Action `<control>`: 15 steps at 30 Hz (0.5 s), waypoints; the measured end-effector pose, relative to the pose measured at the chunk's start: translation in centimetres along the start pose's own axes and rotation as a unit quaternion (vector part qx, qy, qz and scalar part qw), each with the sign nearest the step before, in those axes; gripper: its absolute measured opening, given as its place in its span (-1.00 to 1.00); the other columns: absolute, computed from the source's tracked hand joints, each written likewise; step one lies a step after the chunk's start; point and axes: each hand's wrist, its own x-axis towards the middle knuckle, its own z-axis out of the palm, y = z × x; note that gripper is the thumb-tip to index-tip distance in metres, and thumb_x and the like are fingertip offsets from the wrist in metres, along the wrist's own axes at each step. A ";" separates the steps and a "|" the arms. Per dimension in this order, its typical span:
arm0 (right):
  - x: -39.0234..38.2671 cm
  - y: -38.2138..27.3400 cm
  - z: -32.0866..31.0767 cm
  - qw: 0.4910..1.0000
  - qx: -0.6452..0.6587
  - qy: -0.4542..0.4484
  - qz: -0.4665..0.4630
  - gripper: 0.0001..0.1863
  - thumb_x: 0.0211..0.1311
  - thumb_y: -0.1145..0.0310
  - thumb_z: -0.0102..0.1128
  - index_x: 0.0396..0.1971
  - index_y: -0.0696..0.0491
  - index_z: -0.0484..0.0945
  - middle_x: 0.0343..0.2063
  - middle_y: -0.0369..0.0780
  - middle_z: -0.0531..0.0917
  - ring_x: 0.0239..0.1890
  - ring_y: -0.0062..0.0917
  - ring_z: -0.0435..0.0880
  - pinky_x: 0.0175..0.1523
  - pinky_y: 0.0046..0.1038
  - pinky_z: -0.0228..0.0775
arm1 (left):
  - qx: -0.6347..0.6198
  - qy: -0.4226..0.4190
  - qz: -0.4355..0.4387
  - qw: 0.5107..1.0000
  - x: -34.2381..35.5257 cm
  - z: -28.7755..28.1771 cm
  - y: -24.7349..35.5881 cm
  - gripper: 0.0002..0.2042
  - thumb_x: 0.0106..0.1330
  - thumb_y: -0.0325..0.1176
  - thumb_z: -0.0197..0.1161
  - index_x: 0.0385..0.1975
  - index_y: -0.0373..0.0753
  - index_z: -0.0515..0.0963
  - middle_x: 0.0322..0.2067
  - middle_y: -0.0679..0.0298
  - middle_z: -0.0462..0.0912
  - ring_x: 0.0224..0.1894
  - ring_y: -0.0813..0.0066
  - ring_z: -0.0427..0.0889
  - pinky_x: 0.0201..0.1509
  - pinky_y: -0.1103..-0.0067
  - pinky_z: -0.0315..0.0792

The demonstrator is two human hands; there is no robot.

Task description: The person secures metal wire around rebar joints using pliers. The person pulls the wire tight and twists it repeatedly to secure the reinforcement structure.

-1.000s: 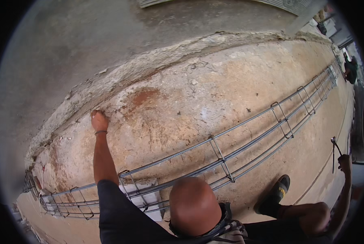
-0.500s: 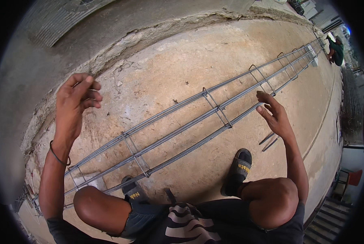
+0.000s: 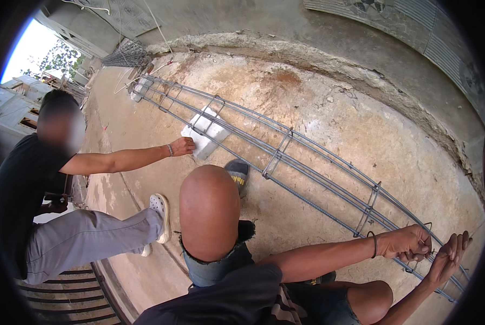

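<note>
A long rebar cage (image 3: 322, 187) of ribbed steel bars and square stirrups crosses the concrete floor in front of me. At its right part my left hand (image 3: 407, 242), with a dark band at the wrist, is curled over the bars near a stirrup. Its fingers are bent in, and I cannot make out what they hold. My right hand (image 3: 449, 255) is just beyond it, beside the same bars, with its fingers stretched out. White blocks (image 3: 216, 135) are under the cage farther left.
At the left a co-worker (image 3: 28, 189) in a dark shirt and grey trousers reaches one hand to the cage by the white block. A slatted metal grate (image 3: 63, 298) lies at the lower left. A rough concrete ledge (image 3: 318, 70) and a wall run along the far side.
My view has swung to the left, bringing the co-worker and the cage's left end into sight. My hands, wide apart before, are now close together over the bars at the right.
</note>
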 end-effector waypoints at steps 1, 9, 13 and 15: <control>-0.1 -0.7 -0.7 0.991 0.085 -0.093 0.036 -0.70 0.58 0.24 -0.29 0.02 0.19 0.22 -0.54 -0.32 0.18 -0.46 -0.60 0.19 -0.40 -0.58 0.20 | -0.087 -0.064 -0.042 0.993 -0.7 -0.9 -1.1 -0.90 0.41 -0.48 0.12 -0.37 -0.33 0.44 -0.64 0.31 0.43 -0.66 0.67 0.28 -0.64 0.65 0.15; -1.9 -1.1 0.7 0.908 -0.341 0.244 -0.005 -0.66 0.54 0.22 -0.12 0.01 0.19 0.42 -0.55 -0.42 0.24 -0.58 -0.79 0.10 -0.57 -0.67 -0.06 | 0.310 0.185 0.304 0.882 1.4 0.5 -6.1 -0.76 0.45 -0.35 0.14 -0.05 -0.41 0.50 -0.41 0.21 0.62 -0.39 0.51 0.55 -0.27 0.55 0.47; -4.2 4.3 -1.0 0.754 -0.646 0.066 0.097 -0.71 0.50 0.18 -0.01 -0.26 0.09 0.55 -0.66 -0.50 0.26 -0.61 -0.86 0.10 -0.54 -0.68 -0.12 | 0.278 0.270 0.289 0.875 0.4 -0.7 -2.7 -0.64 0.43 -0.38 0.15 0.12 -0.48 0.45 -0.15 0.00 0.69 -0.11 0.40 0.68 -0.03 0.56 0.53; -5.3 6.4 -2.0 0.762 -0.640 0.000 0.102 -0.71 0.48 0.18 0.03 -0.32 0.09 0.56 -0.68 -0.50 0.25 -0.61 -0.87 0.10 -0.53 -0.69 -0.12 | 0.314 0.232 0.173 0.904 -1.5 -0.2 0.7 -0.63 0.43 -0.38 0.15 0.13 -0.50 0.44 -0.12 -0.06 0.68 -0.04 0.38 0.67 0.03 0.56 0.52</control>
